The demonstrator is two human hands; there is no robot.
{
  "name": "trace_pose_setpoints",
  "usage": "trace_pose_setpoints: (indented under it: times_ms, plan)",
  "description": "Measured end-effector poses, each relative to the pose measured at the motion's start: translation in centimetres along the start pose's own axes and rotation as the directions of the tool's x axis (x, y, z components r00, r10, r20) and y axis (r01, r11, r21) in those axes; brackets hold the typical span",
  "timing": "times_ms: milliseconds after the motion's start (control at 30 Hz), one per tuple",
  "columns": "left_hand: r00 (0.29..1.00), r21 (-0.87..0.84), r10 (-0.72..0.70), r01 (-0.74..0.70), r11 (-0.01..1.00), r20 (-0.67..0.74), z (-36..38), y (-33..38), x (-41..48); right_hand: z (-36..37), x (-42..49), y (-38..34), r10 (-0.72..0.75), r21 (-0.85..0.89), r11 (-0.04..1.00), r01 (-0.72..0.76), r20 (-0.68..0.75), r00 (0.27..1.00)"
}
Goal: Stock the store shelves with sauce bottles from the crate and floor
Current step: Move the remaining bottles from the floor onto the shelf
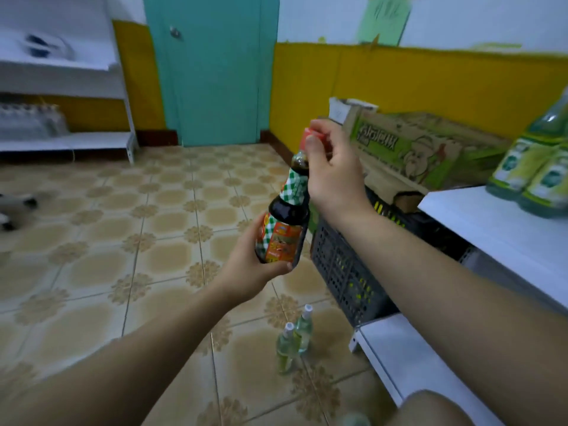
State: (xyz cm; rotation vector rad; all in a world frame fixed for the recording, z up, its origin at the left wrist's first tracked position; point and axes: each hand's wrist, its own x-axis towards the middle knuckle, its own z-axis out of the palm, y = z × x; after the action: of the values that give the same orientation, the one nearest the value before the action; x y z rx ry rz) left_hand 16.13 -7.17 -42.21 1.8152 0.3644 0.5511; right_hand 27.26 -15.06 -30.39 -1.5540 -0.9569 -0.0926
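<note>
Tan patterned floor tiles [92, 272] filled most of my feed, with a yellow-and-white wall and a teal door [215, 72] at the back. At the centre, the left hand [252, 272] gripped the labelled lower body of a dark sauce bottle [287, 222], fingers curled round it from beneath. The right hand [332, 167] pinched the red cap [307, 138] between thumb and fingertips. The bottle hung in the air above the floor, tilted so its neck leaned to the right, just left of a dark slatted crate [344, 272].

The crate stood on the floor against the white shelf unit [491, 229] on the right. Behind it sat a cardboard box [415, 149] printed in green; I could not tell whether it rested on the crate. Green-labelled bottles [534, 167] stood together at the far end of the upper shelf. Below the hands, two pale bottles [295, 339] with white caps stood upright on the tiles, just beside each other, near the corner of the lower shelf [408, 358]. Far left, another white rack [61, 75] held items too blurred for me to make out.
</note>
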Motion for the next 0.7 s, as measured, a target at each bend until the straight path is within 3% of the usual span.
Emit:
trace_pose_setpoints:
  times_ms: [100,267,400,567,700]
  plan:
    - [0.997,-0.108,0.078,-0.078,0.991,0.004,0.0,4.3,-1.3,-1.8,1.0,-4.9,-0.006,0.066,0.998,0.009,-0.043,0.999]
    - [0.987,-0.191,0.161,-0.161,0.968,-0.019,0.3,9.5,-3.2,-4.6,0.0,-8.5,0.024,-0.024,0.999,-0.020,0.155,0.988]
    - [0.972,-0.218,0.234,-0.230,0.948,-0.011,0.8,13.0,-4.1,-6.4,-0.9,-9.7,0.084,0.104,0.989,-0.103,0.170,0.982]
    - [0.973,-0.250,0.220,-0.195,0.948,0.073,1.3,15.0,-3.8,-9.6,-0.4,-11.9,0.036,0.279,0.959,-0.056,0.075,0.997]
    - [0.936,-0.423,0.195,-0.056,0.905,0.292,1.7,16.0,-3.1,-11.3,-0.3,-12.7,0.046,0.417,0.906,-0.072,0.072,0.996]
